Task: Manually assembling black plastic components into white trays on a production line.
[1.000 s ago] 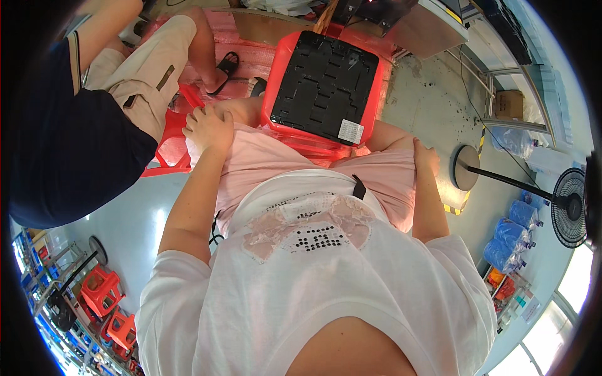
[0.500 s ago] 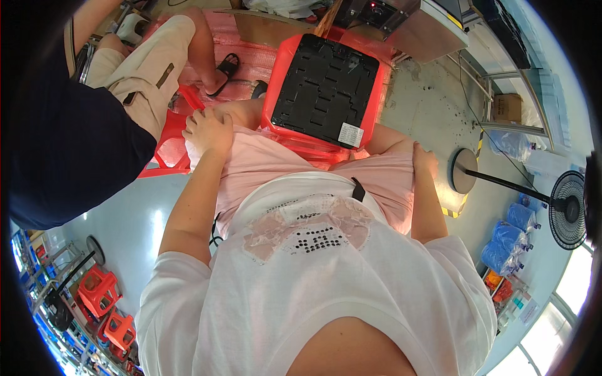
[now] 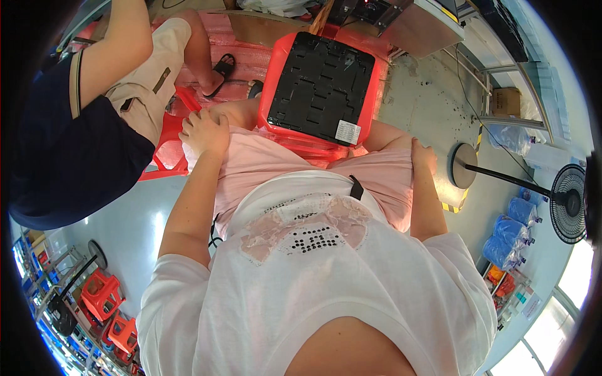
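Note:
My left hand [image 3: 205, 133] lies on my left knee, its fingers spread over the hem of my pink shorts [image 3: 263, 156], and holds nothing. On the outer side of my right knee rests my right hand [image 3: 424, 156], lying over the edge of the shorts with its fingertips partly hidden; I see nothing in it. Between and beyond my knees stands a red plastic stool [image 3: 268, 94]. A flat black panel [image 3: 321, 88] with interlocking raised shapes and a white label [image 3: 348, 131] lies on its seat. Neither hand touches the panel.
A co-worker in a dark top [image 3: 81, 150] sits close on my left, beside a red chair [image 3: 169, 135]. A black standing fan [image 3: 567, 203] is at my right, near blue water bottles [image 3: 505, 232]. Metal equipment [image 3: 420, 28] stands beyond the stool, and more red stools [image 3: 101, 293] at lower left.
The co-worker's bent arm has come further into view at upper left. My view has shifted slightly; both my hands stay on my knees and the panel stays on the stool.

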A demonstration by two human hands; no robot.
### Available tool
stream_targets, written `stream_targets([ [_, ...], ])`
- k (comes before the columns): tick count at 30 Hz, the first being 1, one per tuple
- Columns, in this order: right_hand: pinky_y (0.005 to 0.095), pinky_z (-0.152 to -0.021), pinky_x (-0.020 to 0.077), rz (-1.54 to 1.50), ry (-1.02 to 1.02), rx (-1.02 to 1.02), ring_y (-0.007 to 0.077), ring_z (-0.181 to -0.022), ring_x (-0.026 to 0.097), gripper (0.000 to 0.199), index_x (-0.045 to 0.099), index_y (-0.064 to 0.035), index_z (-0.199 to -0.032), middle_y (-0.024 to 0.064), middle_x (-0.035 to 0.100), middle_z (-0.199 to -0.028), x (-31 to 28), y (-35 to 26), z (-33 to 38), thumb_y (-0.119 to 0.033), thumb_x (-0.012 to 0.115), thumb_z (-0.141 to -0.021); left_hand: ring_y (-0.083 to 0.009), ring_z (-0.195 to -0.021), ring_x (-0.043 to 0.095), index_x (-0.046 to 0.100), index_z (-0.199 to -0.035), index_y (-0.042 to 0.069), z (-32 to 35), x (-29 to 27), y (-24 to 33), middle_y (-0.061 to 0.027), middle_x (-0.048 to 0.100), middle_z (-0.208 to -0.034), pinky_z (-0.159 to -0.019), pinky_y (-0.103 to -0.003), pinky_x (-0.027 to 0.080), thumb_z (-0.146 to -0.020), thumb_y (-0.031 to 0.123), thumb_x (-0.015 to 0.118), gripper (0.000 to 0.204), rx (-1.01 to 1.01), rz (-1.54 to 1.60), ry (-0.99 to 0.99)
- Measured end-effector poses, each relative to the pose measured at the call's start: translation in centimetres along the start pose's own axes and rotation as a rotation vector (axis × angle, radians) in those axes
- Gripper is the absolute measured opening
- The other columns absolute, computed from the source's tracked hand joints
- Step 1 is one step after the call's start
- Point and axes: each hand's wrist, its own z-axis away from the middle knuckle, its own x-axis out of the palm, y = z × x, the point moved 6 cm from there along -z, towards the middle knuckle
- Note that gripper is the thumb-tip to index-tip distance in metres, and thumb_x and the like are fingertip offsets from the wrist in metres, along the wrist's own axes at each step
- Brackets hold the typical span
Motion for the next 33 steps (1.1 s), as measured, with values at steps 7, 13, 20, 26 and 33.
stream_targets([
  [7,0.0462,-0.094,0.0368,-0.009,-0.010,0.001,0.0379,-0.115,0.045,0.071,0.050,-0.0071,-0.122,0.0214,0.045,-0.126,0.00,0.02,-0.02,-0.058,0.048,-0.073,-0.0351,-0.117,0.038,0.053,-0.112,0.010,0.07,-0.12,0.00,-0.0127,0.047,-0.121,-0.092,-0.054,0.030,-0.079,0.043,0.050,0.047,0.003,0.002,0.009],
  [13,0.0462,-0.094,0.0369,-0.008,-0.013,0.009,0.0381,-0.115,0.045,0.070,0.050,-0.0068,-0.122,0.0217,0.046,-0.125,-0.28,-0.09,0.45,-0.057,0.049,-0.074,-0.0351,-0.117,0.038,0.053,-0.113,0.011,0.13,-0.18,-0.02,-0.0126,0.047,-0.121,-0.092,-0.054,0.030,-0.079,0.043,0.050,0.047,-0.005,-0.001,-0.016],
  [20,0.0461,-0.094,0.0368,-0.011,-0.001,-0.006,0.0380,-0.115,0.045,0.070,0.051,-0.0064,-0.122,0.0217,0.046,-0.125,0.09,0.09,-0.07,-0.057,0.049,-0.074,-0.0348,-0.117,0.039,0.053,-0.113,0.011,0.16,-0.09,-0.14,-0.0123,0.047,-0.121,-0.092,-0.053,0.030,-0.079,0.043,0.050,0.047,0.001,0.006,0.013],
  [26,0.0465,-0.094,0.0367,-0.013,-0.012,-0.004,0.0383,-0.114,0.046,0.072,0.050,-0.0063,-0.122,0.0215,0.046,-0.125,0.14,0.09,-0.12,-0.058,0.049,-0.073,-0.0347,-0.117,0.039,0.053,-0.112,0.010,0.14,-0.03,-0.13,-0.0123,0.047,-0.120,-0.091,-0.053,0.031,-0.079,0.043,0.050,0.047,0.005,-0.004,0.014],
  [33,0.0468,-0.094,0.0365,-0.014,-0.013,-0.008,0.0380,-0.114,0.046,0.072,0.050,-0.0059,-0.122,0.0212,0.047,-0.125,-0.07,0.21,0.40,-0.058,0.049,-0.073,-0.0351,-0.116,0.039,0.053,-0.112,0.010,0.41,0.13,-0.32,-0.0124,0.048,-0.120,-0.091,-0.053,0.031,-0.079,0.044,0.050,0.048,0.010,-0.003,0.029],
])
